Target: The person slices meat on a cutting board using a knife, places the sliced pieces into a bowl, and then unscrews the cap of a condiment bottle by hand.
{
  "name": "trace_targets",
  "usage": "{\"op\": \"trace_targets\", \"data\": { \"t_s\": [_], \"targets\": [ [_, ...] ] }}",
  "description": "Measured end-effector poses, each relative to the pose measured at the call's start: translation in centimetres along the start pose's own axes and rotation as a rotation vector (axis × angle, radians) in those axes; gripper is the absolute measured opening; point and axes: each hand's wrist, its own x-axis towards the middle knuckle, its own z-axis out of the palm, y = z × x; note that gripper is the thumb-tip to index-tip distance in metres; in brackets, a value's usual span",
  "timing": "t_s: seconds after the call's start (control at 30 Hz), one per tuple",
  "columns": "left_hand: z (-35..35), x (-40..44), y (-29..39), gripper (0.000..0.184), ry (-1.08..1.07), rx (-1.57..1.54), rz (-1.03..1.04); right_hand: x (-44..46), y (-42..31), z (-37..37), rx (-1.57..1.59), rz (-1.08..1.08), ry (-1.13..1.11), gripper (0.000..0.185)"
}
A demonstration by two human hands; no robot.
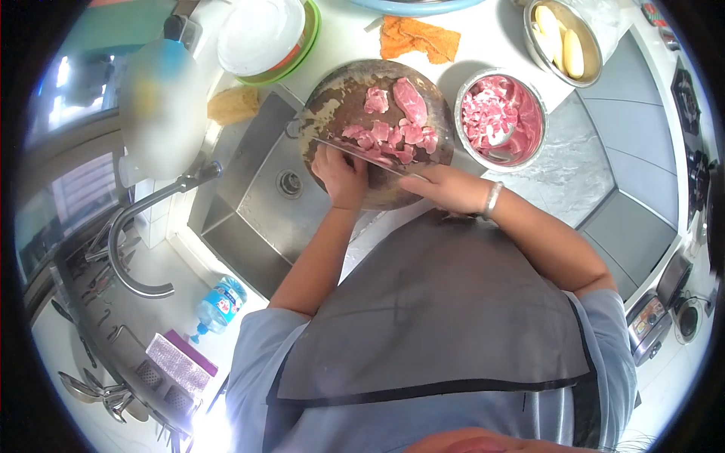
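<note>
Left hand — curled, right hand — gripping

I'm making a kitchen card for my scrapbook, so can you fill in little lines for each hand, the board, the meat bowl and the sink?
Left hand: at the board, close to the knife; whether it touches the blade is unclear
Right hand: gripping the knife's handle
Board: round, with meat slices and a larger meat piece
Meat bowl: right of the board
Sink: left, beside the faucet
</note>
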Motion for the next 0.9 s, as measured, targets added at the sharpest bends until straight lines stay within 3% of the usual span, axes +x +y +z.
{"op": "trace_targets", "data": {
  "t_s": [0.1,0.2,0.3,0.47,0.67,0.77,0.9],
  "targets": [
    [-0.1,0.0,-0.1,0.022,-0.006,0.012,0.020,-3.0,1.2,-2.5,-0.128,0.155,-0.108,0.070],
    [-0.5,0.2,0.6,0.016,-0.002,-0.081,-0.004,-5.4,0.7,-4.0,-0.065,0.338,-0.134,0.068],
    [-1.1,0.4,0.5,0.013,0.028,-0.214,-0.038,-6.2,1.2,-4.8,0.057,0.375,-0.175,0.066],
    [-1.7,-0.6,-0.3,0.012,0.060,-0.278,-0.079,-6.1,0.3,-3.6,0.028,0.310,-0.125,0.066],
    [-2.1,-0.6,1.8,0.015,-0.088,-0.100,-0.097,-4.6,-0.6,-2.2,-0.055,0.277,-0.119,0.069],
    [-1.4,-0.8,1.5,0.018,-0.022,-0.065,-0.049,-4.4,-0.7,-2.1,-0.114,0.231,-0.104,0.069],
    [-1.0,-1.2,1.1,0.032,-0.024,-0.001,-0.041,-4.0,-0.9,-1.8,-0.207,0.211,-0.098,0.068]
  ]
}}
